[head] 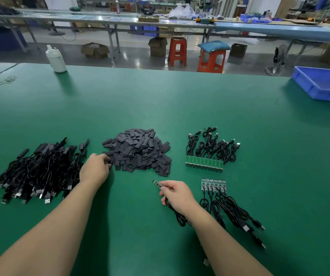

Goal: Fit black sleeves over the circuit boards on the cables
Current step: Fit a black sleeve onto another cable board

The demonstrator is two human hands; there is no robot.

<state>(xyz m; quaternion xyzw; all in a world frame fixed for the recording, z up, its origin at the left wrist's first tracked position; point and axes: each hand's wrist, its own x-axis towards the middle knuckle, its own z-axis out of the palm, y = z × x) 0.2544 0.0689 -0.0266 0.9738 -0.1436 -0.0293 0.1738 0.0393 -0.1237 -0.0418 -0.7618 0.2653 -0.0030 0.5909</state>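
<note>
A heap of flat black sleeves (140, 150) lies mid-table. My left hand (95, 168) reaches its left edge, fingertips pinching a sleeve (109, 162). My right hand (177, 194) grips a black cable (178, 217) just behind its small circuit board (157, 183), which sticks out to the left, bare. A row of cables with bare boards (213, 184) lies right of that hand. Farther back, a second batch with green boards (204, 162) sits in a row. On the left is a large pile of sleeved cables (39, 170).
The green table mat (160, 100) stretches far back. A white bottle (55, 59) stands at the back left, rubber bands (8, 79) near it. A blue plastic tray (323, 84) sits at the back right. Beyond the edge are red stools (212, 59) and benches.
</note>
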